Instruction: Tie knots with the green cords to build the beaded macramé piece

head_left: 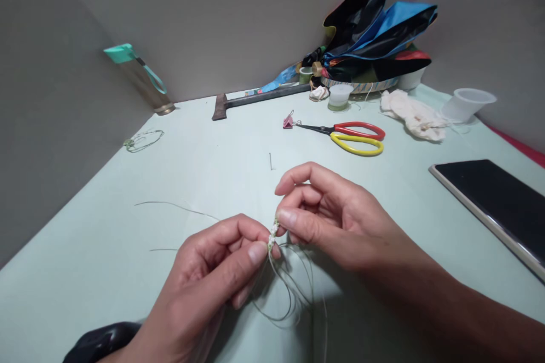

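Note:
A small green and white knotted cord piece [273, 233] is stretched between my two hands over the table. My left hand [221, 264] pinches its lower end between thumb and forefinger. My right hand [323, 210] pinches the upper end with thumb and a finger, its forefinger raised and curled above. Thin green cords [292, 295] loop down below the piece, and loose cord ends [170, 203] stretch out to the left past my left hand. A nail [270, 161] stands up from the table just beyond my hands.
Red-and-yellow-handled scissors [357, 137] lie beyond my right hand, beside a pink binder clip [288, 121]. A hammer [255, 96] rests along the back. A phone [494, 198] lies at right. A bottle [145, 79], a cord coil [145, 140], crumpled white cloth [413, 113] and plastic cups [468, 105] stand about.

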`<state>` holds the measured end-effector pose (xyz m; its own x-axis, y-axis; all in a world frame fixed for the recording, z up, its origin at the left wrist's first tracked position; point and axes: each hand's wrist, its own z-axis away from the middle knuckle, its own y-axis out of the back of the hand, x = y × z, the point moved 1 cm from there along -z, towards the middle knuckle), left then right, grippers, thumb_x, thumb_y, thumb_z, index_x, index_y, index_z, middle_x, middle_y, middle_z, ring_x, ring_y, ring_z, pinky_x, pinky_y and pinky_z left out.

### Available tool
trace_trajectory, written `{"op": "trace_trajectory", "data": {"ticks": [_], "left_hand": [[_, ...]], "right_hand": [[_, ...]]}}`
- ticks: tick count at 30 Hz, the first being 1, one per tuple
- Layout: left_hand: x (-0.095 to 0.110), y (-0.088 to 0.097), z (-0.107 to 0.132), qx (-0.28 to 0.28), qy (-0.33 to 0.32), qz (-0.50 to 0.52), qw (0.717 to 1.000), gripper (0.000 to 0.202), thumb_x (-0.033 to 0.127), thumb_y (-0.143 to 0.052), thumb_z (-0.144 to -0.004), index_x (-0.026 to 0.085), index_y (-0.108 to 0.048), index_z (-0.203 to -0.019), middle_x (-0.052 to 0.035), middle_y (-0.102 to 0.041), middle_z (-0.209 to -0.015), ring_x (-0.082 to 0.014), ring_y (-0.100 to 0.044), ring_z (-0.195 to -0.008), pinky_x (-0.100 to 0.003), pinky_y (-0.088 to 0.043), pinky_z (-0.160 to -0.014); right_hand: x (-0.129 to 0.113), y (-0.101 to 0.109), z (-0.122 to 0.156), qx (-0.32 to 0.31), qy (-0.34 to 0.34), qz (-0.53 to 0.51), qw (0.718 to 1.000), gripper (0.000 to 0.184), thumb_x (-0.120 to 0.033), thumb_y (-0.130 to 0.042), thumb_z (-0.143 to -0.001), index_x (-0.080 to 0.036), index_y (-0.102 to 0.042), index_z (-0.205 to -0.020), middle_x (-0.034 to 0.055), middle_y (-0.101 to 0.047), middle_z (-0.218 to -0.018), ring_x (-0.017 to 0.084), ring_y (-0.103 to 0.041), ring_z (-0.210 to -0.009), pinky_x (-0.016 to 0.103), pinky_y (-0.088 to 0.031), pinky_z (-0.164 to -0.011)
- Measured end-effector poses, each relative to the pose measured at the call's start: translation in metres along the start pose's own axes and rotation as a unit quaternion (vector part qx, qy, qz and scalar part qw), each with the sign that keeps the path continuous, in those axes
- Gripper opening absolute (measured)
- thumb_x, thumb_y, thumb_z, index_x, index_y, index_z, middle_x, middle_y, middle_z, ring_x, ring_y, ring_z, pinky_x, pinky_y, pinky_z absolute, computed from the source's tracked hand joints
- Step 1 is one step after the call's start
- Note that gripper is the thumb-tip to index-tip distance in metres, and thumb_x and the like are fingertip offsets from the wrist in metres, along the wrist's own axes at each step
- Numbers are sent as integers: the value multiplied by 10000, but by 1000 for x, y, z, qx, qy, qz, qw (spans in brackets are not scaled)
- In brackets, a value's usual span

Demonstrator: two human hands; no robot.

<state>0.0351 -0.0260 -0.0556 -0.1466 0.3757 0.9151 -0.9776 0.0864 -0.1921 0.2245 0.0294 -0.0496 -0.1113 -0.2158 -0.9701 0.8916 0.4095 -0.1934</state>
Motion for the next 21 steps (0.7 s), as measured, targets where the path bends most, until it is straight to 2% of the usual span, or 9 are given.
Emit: {"op": "trace_trajectory", "data": {"ticks": [3,5,9,11,16,21], "left_hand": [[2,-1,-3,13,5,29,999,355,537,-944,-921,216,-830,-820,64,-421,-613,-132,-288,-608,-292,-250,-575],[3,-1,-4,29,-3,33,999,359,538,-983,-873,219,-832,-805,66,-428,-599,-130,-282,-602,-293,-244,-579],[5,0,-5,51,-12,43,998,367,543,-1022,-826,225,-839,-815,71,-435,-572,-127,-290,-597,-290,-253,-592],[6,0,-5,52,-16,44,998,386,560,-1019,-822,222,-834,-812,73,-428,-563,-126,-281,-587,-290,-242,-572],[8,0,-5,54,-16,34,998,362,533,-1002,-838,221,-823,-797,70,-430,-577,-130,-295,-595,-295,-257,-578],[9,0,-6,57,-22,36,997,348,509,-1009,-822,221,-817,-783,73,-424,-577,-125,-266,-588,-287,-237,-555]], "right_hand": [[-2,1,1,-12,-13,26,1000,121,-290,-786,-968,-248,-675,-989,-45,-708,-829,160,-640,-820,293,-467,-739],[-2,0,2,-43,-39,47,997,152,-329,-805,-962,-231,-691,-940,-43,-658,-839,152,-577,-807,291,-427,-720],[-1,-3,3,-100,-84,71,989,128,-264,-771,-947,-219,-680,-870,-53,-585,-778,142,-503,-749,300,-359,-680],[0,-3,4,-92,-78,74,990,126,-228,-737,-948,-219,-667,-843,-47,-593,-768,144,-496,-741,305,-351,-680],[2,-2,4,-77,-60,73,993,161,-250,-716,-988,-221,-667,-837,-35,-594,-783,156,-501,-768,309,-352,-688],[1,-4,2,-52,-42,70,995,119,-210,-736,-929,-227,-669,-833,-44,-584,-768,151,-491,-750,312,-338,-671]]}}
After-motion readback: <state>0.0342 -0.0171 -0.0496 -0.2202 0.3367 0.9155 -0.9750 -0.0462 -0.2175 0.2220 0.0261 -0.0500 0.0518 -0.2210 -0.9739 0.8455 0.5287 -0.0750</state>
